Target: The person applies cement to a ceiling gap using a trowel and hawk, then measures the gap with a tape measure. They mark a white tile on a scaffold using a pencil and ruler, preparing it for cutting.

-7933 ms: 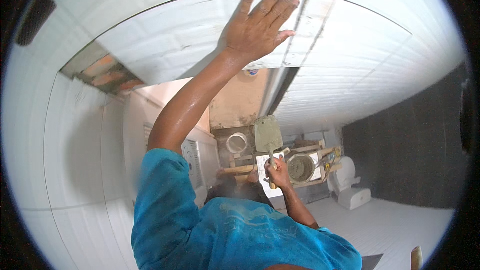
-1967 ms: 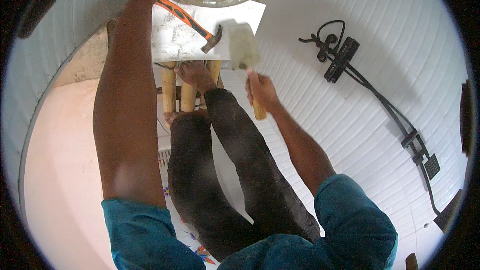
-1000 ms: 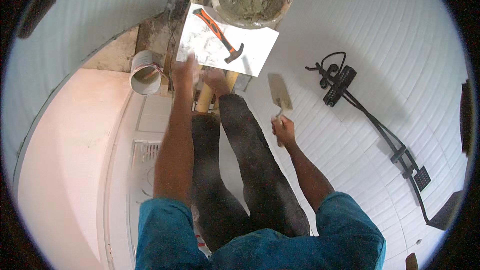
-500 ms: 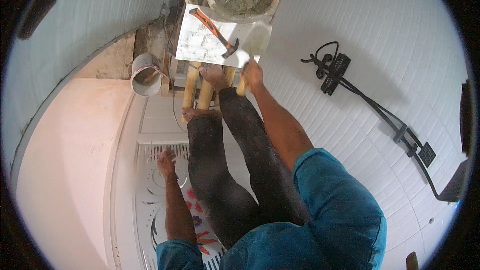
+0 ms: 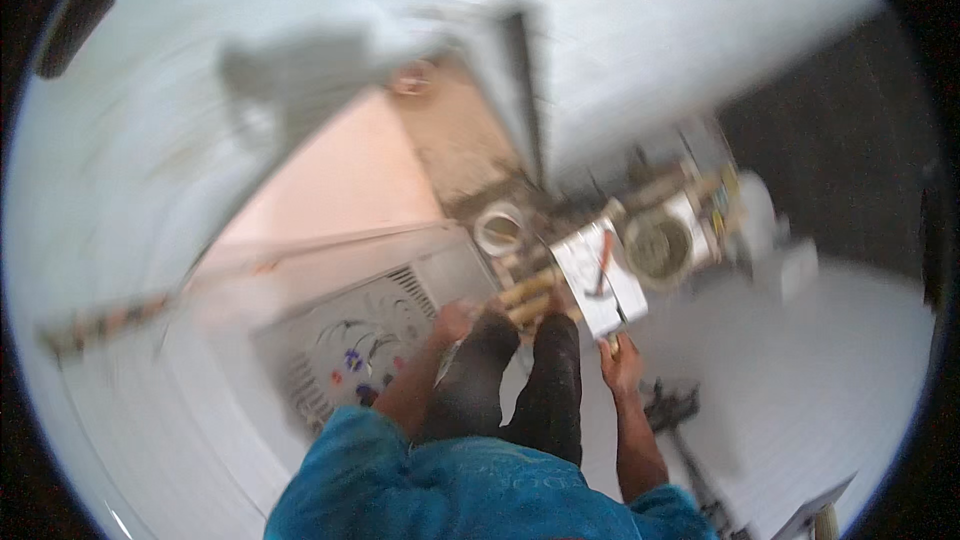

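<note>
Left hand [image 5: 455, 323] has swung forward near the dark-trousered knee [image 5: 495, 328], grip unclear; right hand [image 5: 623, 367] holds a yellowish-handled trowel [image 5: 613, 344], apparently working alone.

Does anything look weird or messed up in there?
Yes, one spot: a patchy, brownish strip breaks up the white wall at the left, so it looks bare or unfinished. The hammer also lies loose on the white board, just beyond the right hand. I can't see any spill, but the picture is blurry.
</note>
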{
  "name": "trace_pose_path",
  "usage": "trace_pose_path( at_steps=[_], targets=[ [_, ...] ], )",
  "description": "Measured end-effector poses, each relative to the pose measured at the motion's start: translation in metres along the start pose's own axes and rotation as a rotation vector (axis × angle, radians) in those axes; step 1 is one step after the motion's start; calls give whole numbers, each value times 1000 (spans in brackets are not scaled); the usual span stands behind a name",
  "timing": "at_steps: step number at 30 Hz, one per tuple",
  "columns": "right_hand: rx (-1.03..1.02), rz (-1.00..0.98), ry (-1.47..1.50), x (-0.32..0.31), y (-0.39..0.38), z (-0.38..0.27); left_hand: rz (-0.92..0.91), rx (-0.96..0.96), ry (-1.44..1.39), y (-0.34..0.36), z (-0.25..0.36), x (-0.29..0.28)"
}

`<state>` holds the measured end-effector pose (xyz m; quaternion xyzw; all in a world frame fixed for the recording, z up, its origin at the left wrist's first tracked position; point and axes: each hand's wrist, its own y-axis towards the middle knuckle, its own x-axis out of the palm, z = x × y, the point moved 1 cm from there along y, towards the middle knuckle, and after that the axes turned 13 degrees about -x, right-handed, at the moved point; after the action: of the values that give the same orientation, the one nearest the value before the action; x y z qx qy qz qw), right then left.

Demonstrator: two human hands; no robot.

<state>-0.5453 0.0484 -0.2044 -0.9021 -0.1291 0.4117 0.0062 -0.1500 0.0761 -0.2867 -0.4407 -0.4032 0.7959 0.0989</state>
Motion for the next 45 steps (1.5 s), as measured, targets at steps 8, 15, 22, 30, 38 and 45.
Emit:
trace_pose_path(
  at_steps=[8,15,22,30,38,45],
  targets=[
    [-831,63,-69,-119,98,-228,196,-43,-1156,-111,90,-162],
    [-1173,140,-252,-175,112,-434,570,200,-1952,-205,115,-303],
    [-1256,129,-398,-189,106,-559,881,669,-2086,-263,125,-358],
    [-1245,168,-457,-182,97,-593,1574,407,-797,-262,131,-390],
    [-1118,180,-537,-191,87,-593,1622,377,-605,-238,126,-424],
    [-979,263,-601,-225,72,-571,1726,269,-565,-254,134,-426]
  ],
)
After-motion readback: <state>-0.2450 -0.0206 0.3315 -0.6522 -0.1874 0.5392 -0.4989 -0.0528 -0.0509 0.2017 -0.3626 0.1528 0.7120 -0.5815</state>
